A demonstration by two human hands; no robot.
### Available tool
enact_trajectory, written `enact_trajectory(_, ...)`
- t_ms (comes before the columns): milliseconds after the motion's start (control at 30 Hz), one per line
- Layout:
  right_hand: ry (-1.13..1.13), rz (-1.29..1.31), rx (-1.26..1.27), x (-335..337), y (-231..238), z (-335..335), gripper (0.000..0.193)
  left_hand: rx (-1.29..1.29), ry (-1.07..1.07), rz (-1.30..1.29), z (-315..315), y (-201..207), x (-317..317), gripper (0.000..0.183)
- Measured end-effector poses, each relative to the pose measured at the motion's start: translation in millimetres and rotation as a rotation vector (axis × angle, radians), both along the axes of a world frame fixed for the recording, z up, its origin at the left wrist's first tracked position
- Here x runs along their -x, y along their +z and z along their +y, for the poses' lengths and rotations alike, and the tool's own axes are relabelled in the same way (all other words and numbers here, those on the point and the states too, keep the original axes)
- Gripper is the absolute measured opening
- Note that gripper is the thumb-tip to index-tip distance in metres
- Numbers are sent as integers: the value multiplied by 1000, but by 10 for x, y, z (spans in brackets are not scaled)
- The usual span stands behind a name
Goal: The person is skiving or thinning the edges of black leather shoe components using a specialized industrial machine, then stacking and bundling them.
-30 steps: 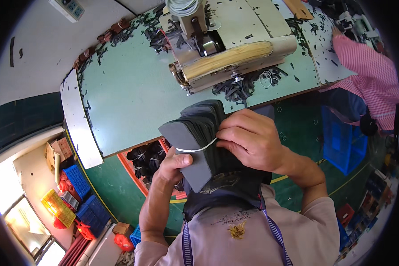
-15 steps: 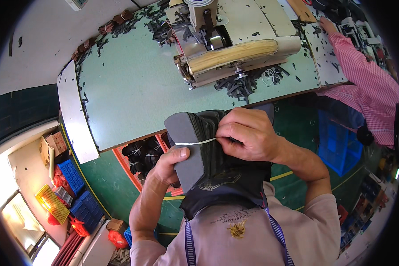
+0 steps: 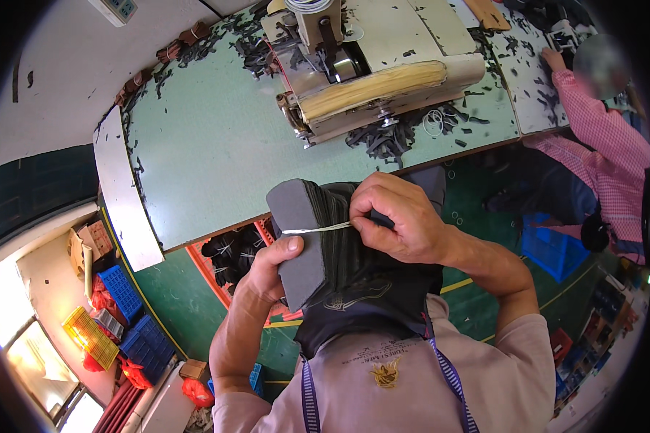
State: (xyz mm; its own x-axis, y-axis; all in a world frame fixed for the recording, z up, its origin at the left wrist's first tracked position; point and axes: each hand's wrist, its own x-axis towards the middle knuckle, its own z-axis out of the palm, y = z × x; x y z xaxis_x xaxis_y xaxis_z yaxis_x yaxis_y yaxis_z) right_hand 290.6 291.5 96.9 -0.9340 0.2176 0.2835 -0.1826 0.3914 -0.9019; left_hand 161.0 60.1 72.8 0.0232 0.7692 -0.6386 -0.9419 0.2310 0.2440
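In front of my chest I hold a thick stack of dark grey, flat cut pieces (image 3: 301,270). A thin white elastic band (image 3: 314,230) runs across the face of the stack and over its layered side. My left hand (image 3: 270,268) grips the stack from the left, its thumb flat on the front piece just under the band. Its other fingers are hidden behind. At the stack's right side, my right hand (image 3: 399,219) pinches the band between thumb and forefinger. Below the stack lies my black apron (image 3: 361,299).
Beyond the stack stands a light green worktable (image 3: 209,159) with a sewing-type machine (image 3: 383,86) and dark scraps (image 3: 383,141). An orange crate (image 3: 208,270) of banded dark bundles sits under its edge. A person in a pink checked sleeve (image 3: 592,108) works at right, near a blue crate (image 3: 552,249).
My hands and the stack stay almost in place; the right fingers still pinch the band, slightly higher. The person at right has shifted, with a head now in view.
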Motion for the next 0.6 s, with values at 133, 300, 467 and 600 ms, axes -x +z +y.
enact_trajectory(133,20,-66,-88,-13,42,24,17,52,-5,36,57,109,-3,75)
enact_trajectory(300,-5,-134,-199,-19,118,20,22,34,-25,80,104,160,30,73)
enact_trajectory(467,63,-84,-575,-48,204,70,17,103,-121,124,84,188,59,72)
enact_trajectory(600,102,-34,-388,-52,102,66,12,62,-57,115,28,97,90,74)
